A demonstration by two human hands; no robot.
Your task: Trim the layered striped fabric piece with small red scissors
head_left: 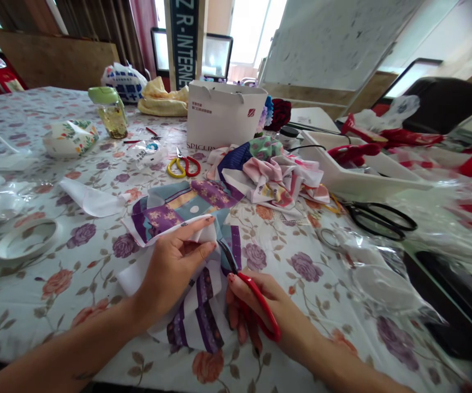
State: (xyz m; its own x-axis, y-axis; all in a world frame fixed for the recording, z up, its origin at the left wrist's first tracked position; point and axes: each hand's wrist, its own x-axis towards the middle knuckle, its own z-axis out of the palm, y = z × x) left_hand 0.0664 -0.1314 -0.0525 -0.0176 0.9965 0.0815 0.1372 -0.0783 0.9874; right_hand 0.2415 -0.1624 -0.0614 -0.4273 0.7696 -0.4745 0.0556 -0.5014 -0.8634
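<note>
A floral tablecloth spreads before me in a bright workroom. My left hand pinches the edge of a purple-and-teal patchwork fabric, which lies in front of me between my hands. My right hand closes around red-handled scissors, their long axis running up and leftward, the dark blades entering the fabric just beside my left hand. My right hand is nearer the blades.

I'm seeing the patchwork fabric lying on the tablecloth, a paper bag standing behind it and large scissors lying to its right
</note>
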